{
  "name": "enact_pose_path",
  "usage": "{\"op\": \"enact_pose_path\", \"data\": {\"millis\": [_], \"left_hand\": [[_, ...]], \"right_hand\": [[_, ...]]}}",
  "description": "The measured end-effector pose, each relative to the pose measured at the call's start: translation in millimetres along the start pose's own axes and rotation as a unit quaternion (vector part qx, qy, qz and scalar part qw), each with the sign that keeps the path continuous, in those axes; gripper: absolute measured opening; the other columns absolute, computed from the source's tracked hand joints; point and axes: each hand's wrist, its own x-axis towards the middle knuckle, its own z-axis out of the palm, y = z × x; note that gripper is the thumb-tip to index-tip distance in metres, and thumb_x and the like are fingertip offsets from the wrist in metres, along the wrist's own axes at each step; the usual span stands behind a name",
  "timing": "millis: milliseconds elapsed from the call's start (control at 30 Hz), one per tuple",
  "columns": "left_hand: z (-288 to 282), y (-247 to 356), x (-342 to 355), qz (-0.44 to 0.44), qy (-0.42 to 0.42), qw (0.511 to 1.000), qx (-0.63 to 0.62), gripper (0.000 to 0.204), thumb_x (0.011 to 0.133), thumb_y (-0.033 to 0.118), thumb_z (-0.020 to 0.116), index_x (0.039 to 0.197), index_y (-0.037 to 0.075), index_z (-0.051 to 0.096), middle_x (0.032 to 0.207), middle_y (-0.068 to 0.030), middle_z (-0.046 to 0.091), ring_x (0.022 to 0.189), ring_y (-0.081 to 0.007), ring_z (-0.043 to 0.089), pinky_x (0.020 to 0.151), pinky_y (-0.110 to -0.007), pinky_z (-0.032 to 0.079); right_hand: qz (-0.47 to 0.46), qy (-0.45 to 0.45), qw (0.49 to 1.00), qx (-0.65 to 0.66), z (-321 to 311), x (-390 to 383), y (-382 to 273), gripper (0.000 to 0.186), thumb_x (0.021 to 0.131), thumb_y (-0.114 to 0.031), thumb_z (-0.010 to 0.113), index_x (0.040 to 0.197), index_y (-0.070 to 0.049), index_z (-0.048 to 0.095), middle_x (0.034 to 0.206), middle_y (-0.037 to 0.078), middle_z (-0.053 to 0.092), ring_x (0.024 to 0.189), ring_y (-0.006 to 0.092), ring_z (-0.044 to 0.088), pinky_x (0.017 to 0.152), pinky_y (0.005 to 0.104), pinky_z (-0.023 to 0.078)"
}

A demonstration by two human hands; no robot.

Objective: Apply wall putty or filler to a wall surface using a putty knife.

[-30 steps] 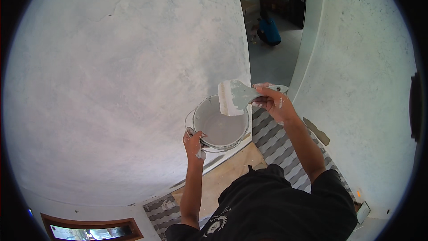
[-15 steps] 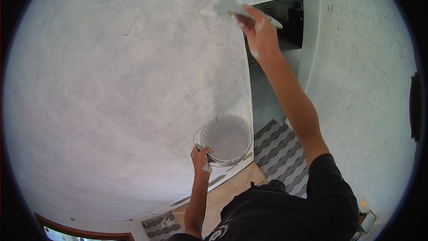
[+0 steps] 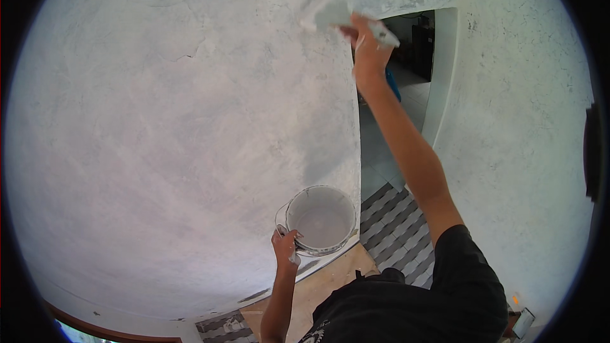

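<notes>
My right hand (image 3: 370, 47) is raised at the upper middle, closed around the handle of a wide paintbrush (image 3: 332, 14). The brush is blurred, with its pale bristles at the wall just left of the doorway's upper corner. White paint spots my fingers. Lower down, my left hand (image 3: 286, 246) grips the near left rim of a round paint bucket (image 3: 323, 200) beside its wire handle. Pale, whitish paint lies inside the bucket, and smears run along its rim. Patchy white and grey covers the wall (image 3: 210, 121), with fine cracks near its top.
Right of the brush opens a doorway (image 3: 397, 121) into a darker room with a black cabinet (image 3: 422, 51). Another mottled wall (image 3: 508, 121) stands at the right. Below lie a grey patterned floor (image 3: 403, 232) and a tan board (image 3: 318, 289). A wooden frame (image 3: 114, 333) shows at lower left.
The brush has moved a little right and down in the picture, still in my right hand. The bucket and my left hand sit lower in view, as does the doorway.
</notes>
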Motion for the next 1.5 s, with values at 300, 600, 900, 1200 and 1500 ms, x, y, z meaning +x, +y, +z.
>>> {"op": "enact_pose_path", "data": {"millis": [300,600,900,1200,1500], "left_hand": [[-8.1,-17.9,8.9,0.014,0.003,0.999,0.037,0.018,0.069,0.001,0.056,0.07,0.01,0.04,0.059,-0.0065,0.052,0.048,-0.0166,0.053,0.041,-0.027,0.043],[-7.9,-8.4,10.9,-0.02,0.018,0.999,0.033,0.016,0.067,-0.002,0.058,0.071,0.006,0.045,0.06,-0.0079,0.054,0.048,-0.0175,0.053,0.043,-0.029,0.043],[-19.9,-32.8,20.1,-0.005,0.012,0.999,0.048,0.017,0.068,-0.002,0.057,0.07,0.007,0.043,0.059,-0.0081,0.053,0.049,-0.0187,0.054,0.046,-0.03,0.043],[-10.8,-32.0,15.9,0.003,0.056,0.998,0.009,0.016,0.063,-0.001,0.061,0.068,0.004,0.047,0.06,-0.005,0.051,0.051,-0.0152,0.049,0.047,-0.031,0.043],[-25.7,-51.8,33.7,0.015,0.064,0.996,0.063,0.014,0.065,-0.005,0.056,0.073,0.004,0.047,0.065,-0.0072,0.055,0.053,-0.0167,0.054,0.049,-0.03,0.045]], "right_hand": [[-0.087,-0.117,0.989,0.012,62.8,55.2,4.8,0.015,0.08,-0.006,0.066,0.091,0.002,0.06,0.078,0.009,0.063,0.066,0.0201,0.066,0.063,0.0288,0.054],[0.03,0.019,0.999,-0.04,-50.3,-71.0,33.7,0.011,0.085,-0.008,0.064,0.084,0.0,0.056,0.076,0.01,0.062,0.061,0.0174,0.066,0.055,0.027,0.053],[-0.032,-0.091,0.995,-0.035,80.7,32.5,8.9,0.017,0.081,-0.01,0.067,0.092,-0.001,0.058,0.082,0.011,0.065,0.063,0.021,0.068,0.053,0.0258,0.047],[-0.118,-0.125,0.984,-0.043,65.9,82.1,23.8,0.017,0.084,-0.009,0.064,0.094,0.001,0.055,0.083,0.013,0.064,0.068,0.0221,0.068,0.059,0.0276,0.054],[0.002,-0.113,0.985,-0.131,-51.7,16.0,22.8,0.014,0.086,-0.01,0.064,0.095,-0.002,0.057,0.083,0.01,0.065,0.068,0.017,0.066,0.063,0.0283,0.055]]}}
